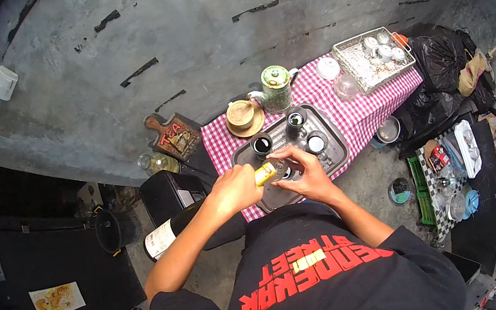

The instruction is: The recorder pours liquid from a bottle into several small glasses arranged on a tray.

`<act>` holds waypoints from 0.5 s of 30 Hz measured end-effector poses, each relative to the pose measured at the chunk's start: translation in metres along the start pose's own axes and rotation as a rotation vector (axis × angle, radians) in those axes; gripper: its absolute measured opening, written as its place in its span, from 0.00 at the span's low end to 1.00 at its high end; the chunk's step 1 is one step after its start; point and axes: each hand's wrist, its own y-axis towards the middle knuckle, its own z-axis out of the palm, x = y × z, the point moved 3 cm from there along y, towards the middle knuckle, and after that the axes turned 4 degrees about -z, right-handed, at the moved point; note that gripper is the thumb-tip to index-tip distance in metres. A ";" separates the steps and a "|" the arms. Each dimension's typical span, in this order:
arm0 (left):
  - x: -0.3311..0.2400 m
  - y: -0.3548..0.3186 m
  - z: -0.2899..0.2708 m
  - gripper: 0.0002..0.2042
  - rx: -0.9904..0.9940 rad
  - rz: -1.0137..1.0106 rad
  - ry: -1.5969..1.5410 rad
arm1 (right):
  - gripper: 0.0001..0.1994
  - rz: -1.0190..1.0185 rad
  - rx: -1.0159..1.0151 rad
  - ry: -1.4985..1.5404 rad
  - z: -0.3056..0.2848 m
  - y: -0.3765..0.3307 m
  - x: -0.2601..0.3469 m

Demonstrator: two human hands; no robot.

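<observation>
My left hand is closed around the neck of a dark bottle with a yellow neck wrap and a pale label. The bottle lies nearly level, passing under my left forearm, with its mouth end toward my right hand. My right hand has its thumb and fingers curved around a clear drinking glass, tilted against the bottle's mouth. Whether liquid is flowing I cannot tell. Both hands are above the near part of a grey tray. On it stand dark-looking glasses, partly hidden by my hands.
A red-and-white checked cloth covers the table. Behind the tray are a green patterned teapot and a brown cup on a saucer. A wire basket holds white cups. Black bags lie right; a black chair stands left.
</observation>
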 end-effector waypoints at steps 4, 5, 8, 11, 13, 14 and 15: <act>-0.002 0.001 -0.001 0.14 0.020 -0.005 0.000 | 0.25 0.008 0.007 -0.021 0.000 -0.001 0.001; -0.002 0.001 -0.002 0.14 0.017 -0.003 0.003 | 0.25 0.010 0.007 -0.017 0.000 -0.001 0.002; -0.001 0.002 0.000 0.13 0.012 -0.002 0.011 | 0.25 -0.005 0.005 -0.003 0.000 -0.001 0.000; -0.001 0.003 0.001 0.13 0.008 -0.002 0.015 | 0.25 -0.013 0.007 -0.006 0.000 -0.002 0.000; 0.000 0.004 0.000 0.13 0.008 -0.002 0.013 | 0.25 0.001 0.012 -0.017 0.000 -0.001 0.000; 0.000 0.003 0.000 0.13 0.009 0.002 0.016 | 0.25 -0.008 0.013 -0.017 0.000 -0.001 0.000; -0.001 0.003 0.001 0.13 0.010 0.006 0.020 | 0.25 -0.016 0.014 -0.017 0.000 -0.001 0.000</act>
